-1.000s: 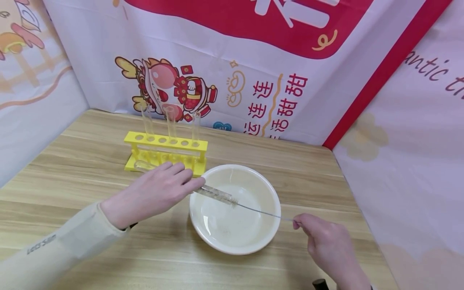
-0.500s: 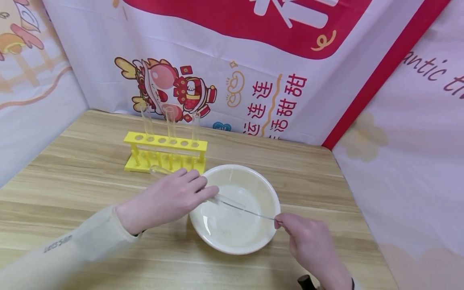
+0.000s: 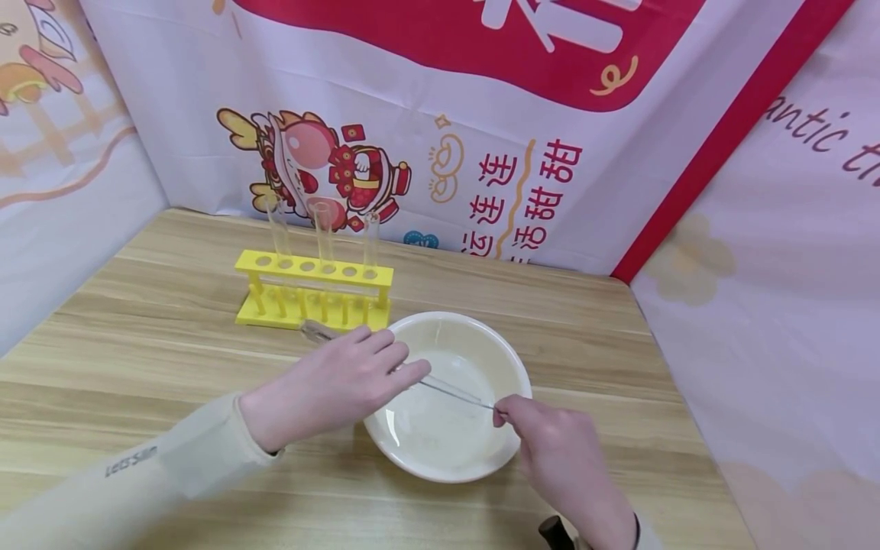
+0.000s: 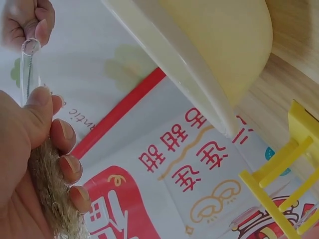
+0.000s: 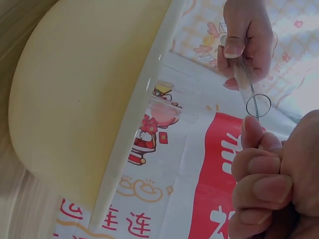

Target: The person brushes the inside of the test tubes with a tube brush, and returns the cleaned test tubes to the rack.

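Head view: left hand (image 3: pixel 340 386) holds a test tube (image 4: pixel 31 64) over the bowl (image 3: pixel 447 475); right hand (image 3: pixel 560 458) pinches the brush wire (image 3: pixel 457 395) leading into it.

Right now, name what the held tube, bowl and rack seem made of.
Held tube: likely glass, colourless, glossy, the brush showing through; clear plastic is possible.
Bowl: plastic or ceramic, smooth, its cream surface catching bright glints.
Rack: probably plastic, opaque, evenly yellow, moulded-looking.
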### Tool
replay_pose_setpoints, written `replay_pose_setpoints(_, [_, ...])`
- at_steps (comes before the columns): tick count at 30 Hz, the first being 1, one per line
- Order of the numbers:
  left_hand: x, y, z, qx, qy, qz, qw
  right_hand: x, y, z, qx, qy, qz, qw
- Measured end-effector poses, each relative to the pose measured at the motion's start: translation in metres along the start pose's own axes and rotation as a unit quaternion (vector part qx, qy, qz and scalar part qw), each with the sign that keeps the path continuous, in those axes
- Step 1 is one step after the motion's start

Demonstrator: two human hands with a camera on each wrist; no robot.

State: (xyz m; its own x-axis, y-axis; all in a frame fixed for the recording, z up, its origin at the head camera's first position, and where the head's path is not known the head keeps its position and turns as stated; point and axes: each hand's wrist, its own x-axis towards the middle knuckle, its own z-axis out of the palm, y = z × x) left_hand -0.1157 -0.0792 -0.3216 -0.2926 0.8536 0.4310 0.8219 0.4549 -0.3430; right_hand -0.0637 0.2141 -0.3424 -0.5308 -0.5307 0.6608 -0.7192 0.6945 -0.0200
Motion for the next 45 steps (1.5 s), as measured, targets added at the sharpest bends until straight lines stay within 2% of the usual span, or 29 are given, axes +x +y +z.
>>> replay_pose_setpoints(10, [0.0,0.001,-0.005,-0.003,-0.006,-0.015,0.9999,0.002,-0.002,0.001,0.003,-0.008,0.0,1.0])
replay_pose_setpoints(15, [0.0,-0.001,-0.008,-0.013,0.004,-0.025,0.9996,0.007,-0.003,0.003,-0.041,0.033,-0.034,0.998])
replay_pose_setpoints(18, [-0.001,-0.002,-0.009,-0.017,0.006,-0.029,0.9994,0.014,-0.004,0.002,-0.105,0.079,-0.087,0.9875])
replay_pose_setpoints(21, [-0.001,-0.003,-0.011,-0.024,0.0,-0.033,0.9992,0.019,-0.004,0.0,-0.167,0.115,-0.143,0.9688])
replay_pose_setpoints(25, [-0.002,-0.004,-0.013,-0.036,-0.006,-0.038,0.9986,0.021,-0.001,-0.002,-0.213,0.127,-0.193,0.9494])
replay_pose_setpoints(29, [-0.003,-0.004,-0.013,-0.039,-0.004,-0.038,0.9985,0.02,0.004,-0.002,-0.233,0.121,-0.216,0.9403])
replay_pose_setpoints(36, [-0.002,-0.004,-0.013,-0.05,-0.009,-0.034,0.9981,0.019,0.01,-0.003,-0.238,0.118,-0.231,0.936])
replay_pose_setpoints(45, [-0.004,-0.005,-0.017,-0.064,-0.023,-0.043,0.9968,0.022,0.01,-0.006,-0.224,0.132,-0.232,0.9374])
